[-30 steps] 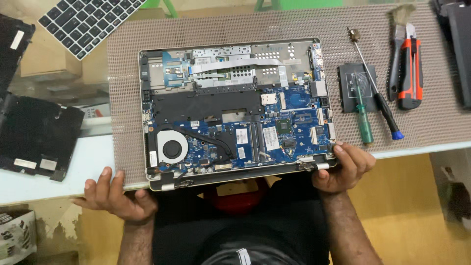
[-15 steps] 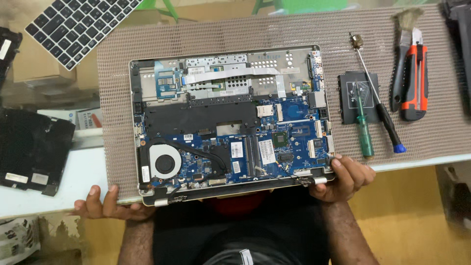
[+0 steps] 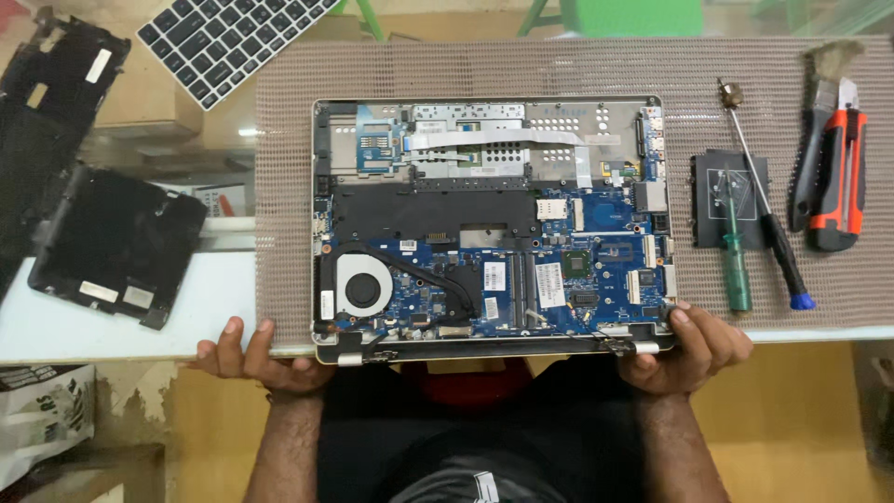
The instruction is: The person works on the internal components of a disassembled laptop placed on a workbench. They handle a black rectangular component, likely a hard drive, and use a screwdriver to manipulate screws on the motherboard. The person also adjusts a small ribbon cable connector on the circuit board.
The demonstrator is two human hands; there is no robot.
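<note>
Gripping the opened laptop [image 3: 489, 228] at its near corners: left hand [image 3: 256, 359] curled under the left corner, right hand [image 3: 687, 349] clasping the right. Laptop lies on mesh mat [image 3: 279, 140], screwdrivers [image 3: 759, 214] alongside.

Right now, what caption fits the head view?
Both hands, left and right, grip the opened silver laptop base at its near edge.

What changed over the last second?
Little. The left hand drew in from the mat's edge to the opened laptop at its near left corner. The right hand kept its grip on the near right corner. Laptop and screwdrivers stayed put.
</note>
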